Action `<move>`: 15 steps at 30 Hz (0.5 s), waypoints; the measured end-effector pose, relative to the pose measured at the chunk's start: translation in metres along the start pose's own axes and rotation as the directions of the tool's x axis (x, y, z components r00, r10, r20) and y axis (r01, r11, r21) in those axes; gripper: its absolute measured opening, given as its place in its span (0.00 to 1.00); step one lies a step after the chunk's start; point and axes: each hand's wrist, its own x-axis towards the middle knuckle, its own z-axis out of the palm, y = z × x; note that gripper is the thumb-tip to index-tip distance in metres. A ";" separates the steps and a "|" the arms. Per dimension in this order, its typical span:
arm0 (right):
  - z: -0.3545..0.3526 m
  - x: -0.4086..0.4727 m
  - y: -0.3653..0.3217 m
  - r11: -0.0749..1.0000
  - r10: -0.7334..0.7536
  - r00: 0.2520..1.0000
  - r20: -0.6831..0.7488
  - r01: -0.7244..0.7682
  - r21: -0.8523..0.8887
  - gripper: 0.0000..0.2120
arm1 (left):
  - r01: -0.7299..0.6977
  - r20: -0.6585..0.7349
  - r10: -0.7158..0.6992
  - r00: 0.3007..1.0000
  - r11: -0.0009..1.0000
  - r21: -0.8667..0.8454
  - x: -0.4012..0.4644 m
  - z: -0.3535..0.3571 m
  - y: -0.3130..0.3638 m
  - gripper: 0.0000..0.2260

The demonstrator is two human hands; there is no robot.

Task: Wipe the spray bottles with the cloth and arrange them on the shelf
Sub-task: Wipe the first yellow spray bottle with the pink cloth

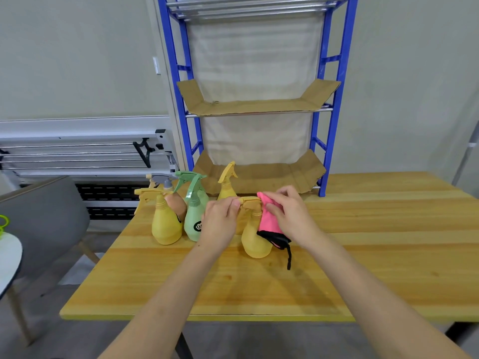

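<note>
green bottle beside left hand, shelf behind

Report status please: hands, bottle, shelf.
Left hand holds yellow bottle by sprayer. Right hand presses pink cloth on it. Shelf bare, path clear.

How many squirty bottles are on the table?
5: yellow bottle under the hands, yellow one far left, green one beside it, brownish one behind them, yellow one near the shelf. More may hide behind.
</note>
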 end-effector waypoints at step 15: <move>0.044 -0.046 0.000 0.961 -0.214 0.970 -0.115 0.188 -0.203 0.10 | 0.012 -0.013 -0.010 1.000 0.989 0.150 -0.001 -0.001 0.017 0.11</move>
